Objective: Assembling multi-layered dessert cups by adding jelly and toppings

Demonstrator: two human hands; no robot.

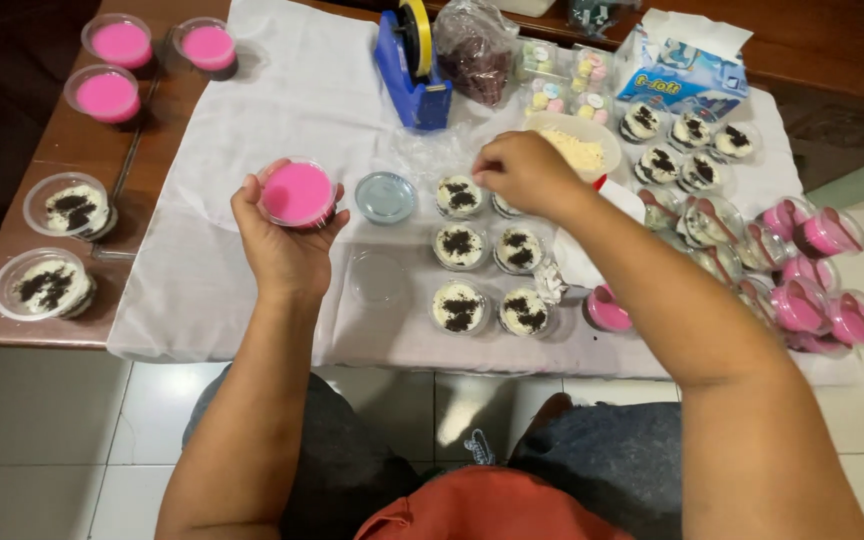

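My left hand (282, 245) holds a small clear cup of pink dessert (297, 193), lid off, above the white cloth (282, 100). My right hand (524, 172) hovers with fingers pinched together over several open cups of white dessert topped with dark crumbs (460, 245), beside a clear bowl of pale shreds (577, 145). What the fingertips pinch is too small to see. A loose round lid (385, 196) lies between the hands.
A blue tape dispenser (414, 70), a bag of dark crumbs (474, 45) and a tissue box (687, 65) stand at the back. Lidded pink cups (817, 275) pile at the right. More cups (107, 95) sit on the bare wooden table (22, 170) at the left.
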